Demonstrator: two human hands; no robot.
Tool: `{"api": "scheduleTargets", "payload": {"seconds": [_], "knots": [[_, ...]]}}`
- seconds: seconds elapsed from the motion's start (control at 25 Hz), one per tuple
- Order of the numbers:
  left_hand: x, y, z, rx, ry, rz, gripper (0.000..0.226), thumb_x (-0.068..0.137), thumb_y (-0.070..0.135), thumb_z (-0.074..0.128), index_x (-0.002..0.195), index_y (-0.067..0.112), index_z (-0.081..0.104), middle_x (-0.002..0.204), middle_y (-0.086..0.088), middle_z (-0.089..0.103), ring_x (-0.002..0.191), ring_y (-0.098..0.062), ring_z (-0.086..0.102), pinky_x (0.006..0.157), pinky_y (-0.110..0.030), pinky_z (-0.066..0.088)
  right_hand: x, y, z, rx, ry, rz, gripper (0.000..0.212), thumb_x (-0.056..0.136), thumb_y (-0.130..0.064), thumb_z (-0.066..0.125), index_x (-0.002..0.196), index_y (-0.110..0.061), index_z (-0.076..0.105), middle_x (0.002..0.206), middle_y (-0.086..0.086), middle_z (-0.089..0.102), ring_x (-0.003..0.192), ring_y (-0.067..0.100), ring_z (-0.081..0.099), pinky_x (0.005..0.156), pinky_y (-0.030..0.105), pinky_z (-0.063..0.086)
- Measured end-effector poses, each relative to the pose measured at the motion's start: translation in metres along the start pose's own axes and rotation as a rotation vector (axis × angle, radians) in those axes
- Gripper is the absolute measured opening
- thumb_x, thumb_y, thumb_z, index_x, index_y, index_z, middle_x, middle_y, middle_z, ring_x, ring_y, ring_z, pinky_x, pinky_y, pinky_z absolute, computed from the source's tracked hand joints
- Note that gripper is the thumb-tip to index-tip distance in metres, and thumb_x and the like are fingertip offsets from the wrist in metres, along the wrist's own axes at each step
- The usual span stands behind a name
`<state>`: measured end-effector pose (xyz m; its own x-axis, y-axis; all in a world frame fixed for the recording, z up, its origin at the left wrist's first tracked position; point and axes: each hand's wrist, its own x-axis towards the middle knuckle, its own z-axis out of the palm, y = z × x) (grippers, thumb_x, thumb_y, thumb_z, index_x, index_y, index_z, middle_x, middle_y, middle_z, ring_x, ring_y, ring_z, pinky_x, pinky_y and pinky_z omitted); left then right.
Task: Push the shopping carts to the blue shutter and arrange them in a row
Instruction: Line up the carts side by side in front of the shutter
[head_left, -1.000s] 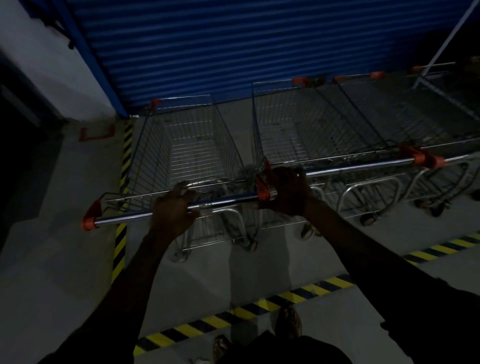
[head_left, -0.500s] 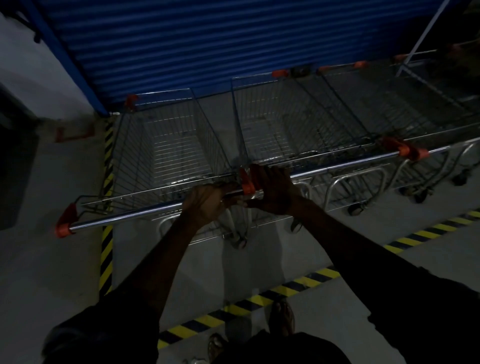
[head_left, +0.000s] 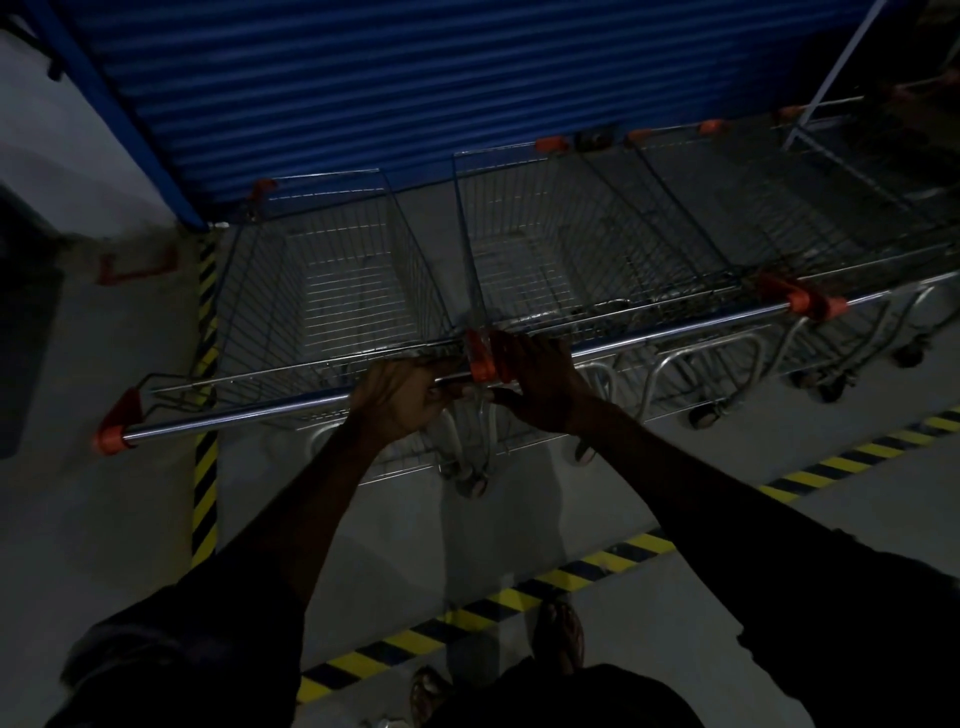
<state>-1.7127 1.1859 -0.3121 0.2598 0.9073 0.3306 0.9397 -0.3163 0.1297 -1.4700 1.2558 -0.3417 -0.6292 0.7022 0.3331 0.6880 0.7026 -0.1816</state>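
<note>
Fingers (head_left: 415, 371) of the left hand (head_left: 397, 400) are curling round the chrome handle bar (head_left: 234, 421) of the leftmost cart (head_left: 332, 291), close to its right end, knuckles up. Fingers (head_left: 514, 353) of the right hand (head_left: 537, 384) are wrapping over the left end of the second handle bar (head_left: 675, 332), right at the orange end cap (head_left: 482, 364) where the two bars are meeting. The light is too dim to tell whether that thumb is closing underneath. Both hands are sitting just beside each other at the seam between two carts.

Outward from there, the leftmost cart is standing nose-in to the blue shutter (head_left: 415, 78), just beside the second cart (head_left: 561, 249). More carts (head_left: 789, 208) are lining up to the right, inside the yellow-and-black floor tape (head_left: 467, 618).

This is looking like the final squaring-up of the row. Each hand is holding a bar at one end, not at its middle, so a hard shove would probably be swinging a cart, not rolling it straight. Short, even nudges are the better choice, with the two bars being brought into one line. It is worth watching the front corners at the shutter and keeping the wire baskets side by side, not snagging.
</note>
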Motion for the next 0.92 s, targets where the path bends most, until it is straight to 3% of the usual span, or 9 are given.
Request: {"api": "scheduleTargets", "payload": {"seconds": [0.2, 0.44, 0.64, 0.8, 0.92], "knots": [[0.0, 0.015, 0.001, -0.042, 0.022, -0.01, 0.06, 0.088, 0.072, 0.034, 0.13, 0.042, 0.065, 0.119, 0.003, 0.074, 0.096, -0.026, 0.074, 0.074, -0.032, 0.054, -0.002, 0.003, 0.003, -0.003, -0.006, 0.017, 0.087, 0.085, -0.066, 0.053, 0.147, -0.004, 0.047, 0.13, 0.016, 0.062, 0.113, 0.041, 0.059, 0.092, 0.053, 0.045], [-0.009, 0.019, 0.006, -0.073, 0.043, -0.049, 0.068, 0.089, 0.083, 0.023, 0.129, 0.046, 0.064, 0.117, 0.009, 0.074, 0.098, -0.02, 0.073, 0.074, -0.032, 0.056, -0.004, 0.004, 0.005, -0.017, 0.012, -0.006, 0.089, 0.085, -0.067, 0.054, 0.148, -0.004, 0.046, 0.125, 0.015, 0.062, 0.109, 0.037, 0.059, 0.089, 0.048, 0.043], [-0.007, 0.024, 0.002, -0.112, 0.089, -0.056, 0.052, 0.086, 0.067, 0.045, 0.121, 0.039, 0.072, 0.11, 0.007, 0.076, 0.094, -0.02, 0.074, 0.075, -0.027, 0.054, -0.005, 0.004, 0.002, -0.007, 0.061, -0.025, 0.09, 0.084, -0.067, 0.06, 0.146, -0.003, 0.049, 0.122, 0.014, 0.064, 0.109, 0.035, 0.059, 0.088, 0.047, 0.046], [-0.008, 0.026, 0.003, -0.1, 0.119, -0.045, 0.052, 0.085, 0.063, 0.047, 0.12, 0.035, 0.073, 0.108, 0.004, 0.077, 0.09, -0.024, 0.075, 0.074, -0.031, 0.056, -0.006, 0.0, -0.001, -0.025, 0.038, -0.003, 0.086, 0.086, -0.066, 0.052, 0.146, -0.004, 0.049, 0.126, 0.016, 0.063, 0.112, 0.037, 0.058, 0.088, 0.047, 0.043], [-0.008, 0.024, 0.008, -0.073, 0.082, -0.09, 0.051, 0.085, 0.064, 0.047, 0.122, 0.037, 0.071, 0.109, 0.004, 0.077, 0.091, -0.025, 0.075, 0.075, -0.033, 0.057, -0.008, 0.001, -0.003, -0.003, 0.036, -0.01, 0.081, 0.087, -0.057, 0.058, 0.147, -0.004, 0.049, 0.129, 0.017, 0.062, 0.115, 0.038, 0.056, 0.09, 0.046, 0.041]]}}
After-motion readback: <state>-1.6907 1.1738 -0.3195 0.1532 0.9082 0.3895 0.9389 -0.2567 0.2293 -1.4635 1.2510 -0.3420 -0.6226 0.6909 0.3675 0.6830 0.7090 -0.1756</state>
